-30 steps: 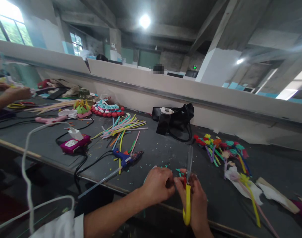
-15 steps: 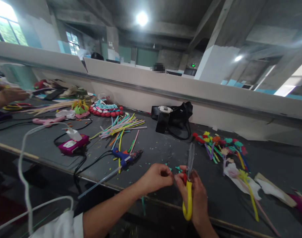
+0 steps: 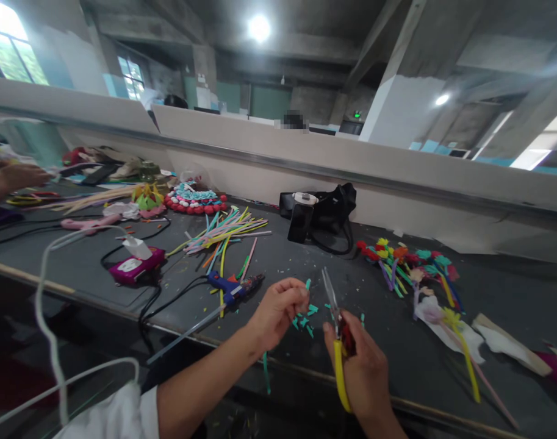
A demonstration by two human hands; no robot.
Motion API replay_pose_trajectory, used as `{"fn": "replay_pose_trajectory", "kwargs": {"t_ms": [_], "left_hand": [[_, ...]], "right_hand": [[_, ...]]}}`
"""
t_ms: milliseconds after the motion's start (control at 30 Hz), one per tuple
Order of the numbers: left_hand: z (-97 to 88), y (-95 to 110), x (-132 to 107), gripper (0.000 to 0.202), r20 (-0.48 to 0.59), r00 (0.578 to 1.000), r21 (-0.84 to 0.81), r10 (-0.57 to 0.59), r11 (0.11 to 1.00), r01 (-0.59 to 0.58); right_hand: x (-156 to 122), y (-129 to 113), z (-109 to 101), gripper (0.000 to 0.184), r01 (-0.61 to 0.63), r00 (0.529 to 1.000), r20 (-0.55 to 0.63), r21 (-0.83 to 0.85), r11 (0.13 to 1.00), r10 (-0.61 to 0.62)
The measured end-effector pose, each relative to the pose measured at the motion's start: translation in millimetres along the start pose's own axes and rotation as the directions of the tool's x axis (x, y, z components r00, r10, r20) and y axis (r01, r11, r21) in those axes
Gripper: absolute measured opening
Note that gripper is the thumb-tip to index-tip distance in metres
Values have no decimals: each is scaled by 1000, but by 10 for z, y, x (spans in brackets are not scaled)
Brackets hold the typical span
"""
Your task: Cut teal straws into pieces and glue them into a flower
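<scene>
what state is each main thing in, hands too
left hand: pinching a green piece
right hand: gripping the scissors
scissors: blades about closed, pointing away
blue glue gun: lying down, glue stick inserted
white charger: plugged into purple socket block
phone: propped up, screen dark
colored strips: heaped loose

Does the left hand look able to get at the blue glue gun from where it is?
Probably yes: the blue glue gun lies close by on the table, with nothing visible in the way, though the left hand holds a small teal piece.
</scene>
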State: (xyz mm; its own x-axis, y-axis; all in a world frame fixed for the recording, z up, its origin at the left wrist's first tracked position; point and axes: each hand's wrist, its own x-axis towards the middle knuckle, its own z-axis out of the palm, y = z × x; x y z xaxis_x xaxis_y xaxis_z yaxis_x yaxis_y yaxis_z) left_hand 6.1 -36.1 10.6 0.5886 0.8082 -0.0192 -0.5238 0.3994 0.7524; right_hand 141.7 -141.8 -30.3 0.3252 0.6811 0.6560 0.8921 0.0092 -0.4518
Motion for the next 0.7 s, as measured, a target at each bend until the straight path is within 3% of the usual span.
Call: {"fn": "replay_pose_trajectory", "kwargs": {"t_ms": [200, 367, 700], "left_hand": [[52, -18, -4, 11, -49, 992, -137, 118, 983, -124], [72, -49, -26, 13, -87, 990, -130, 111, 984, -122], [85, -30, -36, 16, -115, 986, -77, 118, 989, -128]], "right_hand": [[-93, 37, 75, 31, 104, 993, 63, -127, 987, -96], [-111, 34, 109, 31, 99, 991, 100, -141, 985, -86], [-129, 56, 116, 31, 159, 987, 54, -182, 970, -152]]}}
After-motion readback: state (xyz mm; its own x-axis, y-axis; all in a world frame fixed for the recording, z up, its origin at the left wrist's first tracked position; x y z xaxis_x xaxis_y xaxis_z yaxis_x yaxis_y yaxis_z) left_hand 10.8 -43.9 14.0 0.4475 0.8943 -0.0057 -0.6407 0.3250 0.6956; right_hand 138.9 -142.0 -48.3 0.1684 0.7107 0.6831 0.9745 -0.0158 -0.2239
